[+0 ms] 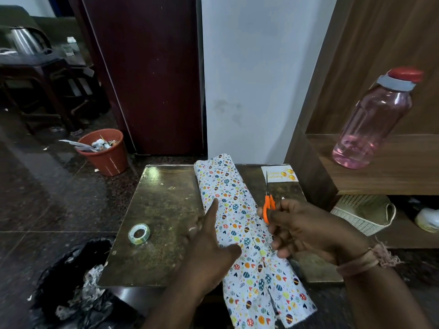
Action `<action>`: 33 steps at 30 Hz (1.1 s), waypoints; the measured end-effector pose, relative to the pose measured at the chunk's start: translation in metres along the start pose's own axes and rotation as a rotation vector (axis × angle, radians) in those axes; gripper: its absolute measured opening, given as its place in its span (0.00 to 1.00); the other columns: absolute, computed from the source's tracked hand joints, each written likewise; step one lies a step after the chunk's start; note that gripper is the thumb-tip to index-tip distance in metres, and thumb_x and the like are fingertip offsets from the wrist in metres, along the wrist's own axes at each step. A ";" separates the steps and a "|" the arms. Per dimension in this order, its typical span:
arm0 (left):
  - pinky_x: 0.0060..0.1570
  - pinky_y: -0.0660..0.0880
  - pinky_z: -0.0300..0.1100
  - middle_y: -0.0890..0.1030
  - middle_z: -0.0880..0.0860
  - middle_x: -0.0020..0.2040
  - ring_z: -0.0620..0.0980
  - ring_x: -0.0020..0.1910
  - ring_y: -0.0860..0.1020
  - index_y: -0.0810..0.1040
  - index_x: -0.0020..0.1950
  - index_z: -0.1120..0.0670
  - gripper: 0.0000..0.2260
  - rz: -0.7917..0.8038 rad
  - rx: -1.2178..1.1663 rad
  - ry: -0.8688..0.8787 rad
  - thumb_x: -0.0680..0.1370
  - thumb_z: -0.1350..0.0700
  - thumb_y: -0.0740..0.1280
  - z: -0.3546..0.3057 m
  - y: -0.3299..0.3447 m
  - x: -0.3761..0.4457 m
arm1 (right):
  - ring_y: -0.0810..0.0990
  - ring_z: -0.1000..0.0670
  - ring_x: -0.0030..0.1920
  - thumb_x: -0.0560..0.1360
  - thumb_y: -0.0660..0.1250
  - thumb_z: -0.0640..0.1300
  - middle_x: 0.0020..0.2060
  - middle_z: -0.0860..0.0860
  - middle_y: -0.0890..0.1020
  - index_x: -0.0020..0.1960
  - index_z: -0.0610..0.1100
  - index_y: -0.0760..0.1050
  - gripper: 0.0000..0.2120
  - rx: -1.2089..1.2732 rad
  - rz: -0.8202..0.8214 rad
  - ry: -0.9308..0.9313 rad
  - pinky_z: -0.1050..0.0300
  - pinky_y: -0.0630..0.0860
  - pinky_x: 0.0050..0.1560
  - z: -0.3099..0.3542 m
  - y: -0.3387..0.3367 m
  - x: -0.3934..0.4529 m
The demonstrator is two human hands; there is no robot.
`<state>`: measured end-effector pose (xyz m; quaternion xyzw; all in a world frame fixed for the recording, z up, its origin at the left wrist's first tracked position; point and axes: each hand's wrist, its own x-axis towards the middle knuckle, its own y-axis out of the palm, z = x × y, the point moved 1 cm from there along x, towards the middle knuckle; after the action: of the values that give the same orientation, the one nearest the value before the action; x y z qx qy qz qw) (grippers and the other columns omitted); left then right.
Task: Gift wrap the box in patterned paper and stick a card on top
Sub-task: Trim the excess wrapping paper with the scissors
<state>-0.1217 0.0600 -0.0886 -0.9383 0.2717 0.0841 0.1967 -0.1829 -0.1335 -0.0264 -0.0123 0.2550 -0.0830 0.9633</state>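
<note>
Patterned paper (234, 210) round box, seam up; L hand (209, 248) flat, R hand (306, 229) grip on scissors (268, 205).

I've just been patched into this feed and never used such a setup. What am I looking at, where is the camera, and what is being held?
No machine here: a person's two bare hands, filmed by one camera on their head, looking down. On the small dark tabletop lies a box wrapped in white patterned paper, a clear tape roll and a white greeting card. The left hand rests open against the paper. The right hand has orange-handled scissors in its grip.
</note>
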 end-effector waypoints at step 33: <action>0.65 0.55 0.39 0.53 0.36 0.76 0.40 0.76 0.50 0.63 0.74 0.31 0.36 -0.051 0.081 0.182 0.71 0.57 0.69 -0.016 0.008 -0.006 | 0.76 0.47 0.45 0.62 0.73 0.68 0.58 0.39 0.83 0.51 0.47 0.78 0.29 0.144 -0.120 0.017 0.55 0.68 0.37 0.005 0.016 0.004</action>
<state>-0.1301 0.0499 -0.0754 -0.9399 0.2678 -0.0176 0.2113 -0.1741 -0.1188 -0.0248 0.0425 0.2555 -0.1588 0.9527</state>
